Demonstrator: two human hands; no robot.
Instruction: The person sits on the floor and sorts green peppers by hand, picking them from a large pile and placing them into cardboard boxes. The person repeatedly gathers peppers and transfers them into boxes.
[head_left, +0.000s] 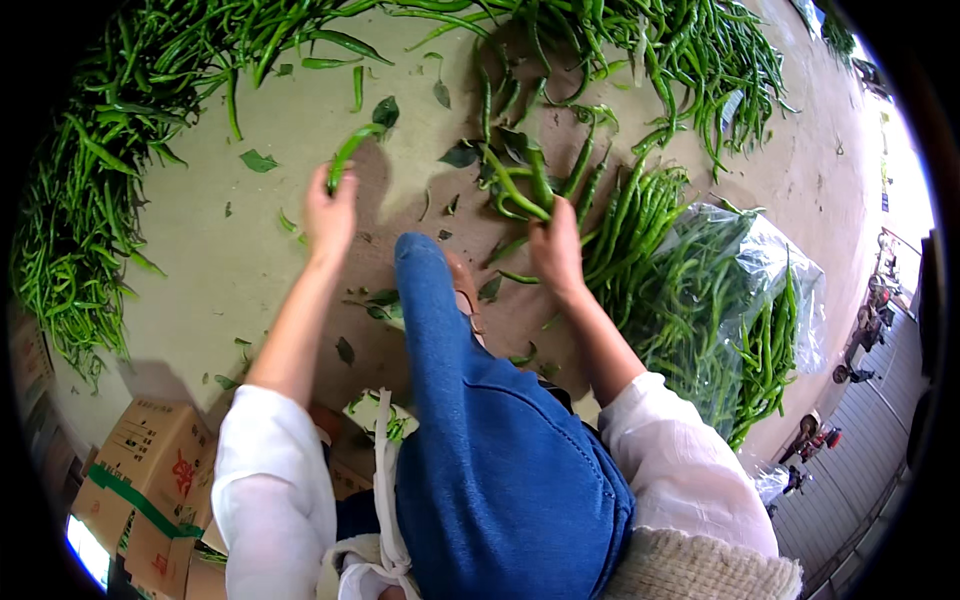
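Observation:
My left hand (332, 214) holds a single long green chili pepper (347, 152) upright and slightly bent, over the floor left of my knee. My right hand (556, 244) is closed around several green chilies (538, 180), whose tips point up and to the left. Beyond and beside that hand, more loose peppers and dark leaves (460, 155) lie on the floor. Just right of it is a bunch of long green chilies (626, 217), roughly lined up, next to a clear plastic bag (694, 315) filled with peppers.
Large heaps of green chilies lie along the left (97, 165) and at the top right (697, 60). Stray leaves and peppers dot the concrete floor (262, 202). Cardboard boxes (142, 450), one with green tape, stand at lower left. Motorcycles (870, 322) are parked far right.

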